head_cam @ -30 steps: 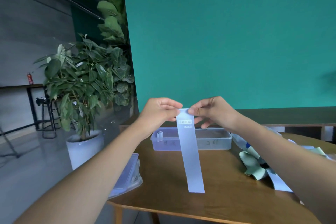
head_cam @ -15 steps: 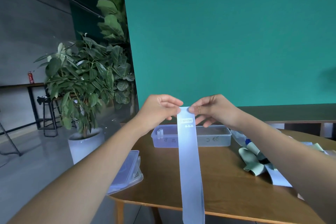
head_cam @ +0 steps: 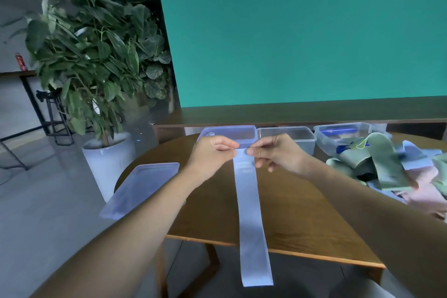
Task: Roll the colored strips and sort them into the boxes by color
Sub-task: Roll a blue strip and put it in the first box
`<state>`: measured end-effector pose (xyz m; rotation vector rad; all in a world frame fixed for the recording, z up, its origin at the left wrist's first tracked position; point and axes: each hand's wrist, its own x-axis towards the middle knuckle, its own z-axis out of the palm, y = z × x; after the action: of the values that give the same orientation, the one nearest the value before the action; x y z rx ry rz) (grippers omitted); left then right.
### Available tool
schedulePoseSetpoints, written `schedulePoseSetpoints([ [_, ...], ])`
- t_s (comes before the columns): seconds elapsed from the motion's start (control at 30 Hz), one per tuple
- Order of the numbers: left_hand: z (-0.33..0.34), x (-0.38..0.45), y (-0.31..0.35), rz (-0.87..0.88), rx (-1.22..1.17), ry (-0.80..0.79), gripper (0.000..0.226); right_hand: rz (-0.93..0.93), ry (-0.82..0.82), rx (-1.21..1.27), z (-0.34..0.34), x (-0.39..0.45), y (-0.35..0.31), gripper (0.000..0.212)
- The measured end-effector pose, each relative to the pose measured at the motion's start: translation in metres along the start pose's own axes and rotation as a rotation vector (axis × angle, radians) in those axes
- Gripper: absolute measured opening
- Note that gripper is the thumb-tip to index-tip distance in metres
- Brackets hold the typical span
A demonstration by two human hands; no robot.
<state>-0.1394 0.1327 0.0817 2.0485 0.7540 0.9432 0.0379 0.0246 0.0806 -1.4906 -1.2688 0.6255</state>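
A long pale blue strip (head_cam: 250,213) hangs straight down over the wooden table (head_cam: 302,220), its lower end past the table's front edge. My left hand (head_cam: 212,152) and my right hand (head_cam: 273,152) each pinch its top end, side by side. Behind my hands stand three clear plastic boxes: a left box (head_cam: 242,132), a middle box (head_cam: 287,134) and a right box (head_cam: 343,132). A heap of green, blue and pink strips (head_cam: 391,169) lies on the table's right side.
A clear lid (head_cam: 142,189) lies at the table's left edge, partly overhanging. A potted plant in a white pot (head_cam: 106,157) stands on the floor to the left. A teal wall with a dark ledge (head_cam: 314,111) runs behind the table.
The view has tilted down and the strip hangs lower, past the table's front edge. Both hands still pinch its top end. More boxes and the strip heap have come into view.
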Motion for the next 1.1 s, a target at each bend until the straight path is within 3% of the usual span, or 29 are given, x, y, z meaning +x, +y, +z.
schedulePoseSetpoints([
  [0.27, 0.016, 0.022, -0.036, -0.114, -0.167, 0.024, 0.014, 0.060, 0.023, 0.076, 0.008, 0.038, 0.042, 0.020],
  [0.7, 0.048, 0.067, -0.102, -0.205, -0.233, 0.084, 0.017, 0.158, 0.035, 0.149, 0.020, 0.094, 0.104, 0.023],
  [0.93, 0.068, 0.083, -0.128, -0.231, -0.287, 0.201, 0.013, 0.154, 0.146, 0.157, 0.034, 0.114, 0.126, 0.017],
  [1.1, 0.077, 0.095, -0.137, -0.212, -0.308, 0.306, 0.011, 0.121, 0.285, -0.021, 0.046, 0.123, 0.132, 0.010],
])
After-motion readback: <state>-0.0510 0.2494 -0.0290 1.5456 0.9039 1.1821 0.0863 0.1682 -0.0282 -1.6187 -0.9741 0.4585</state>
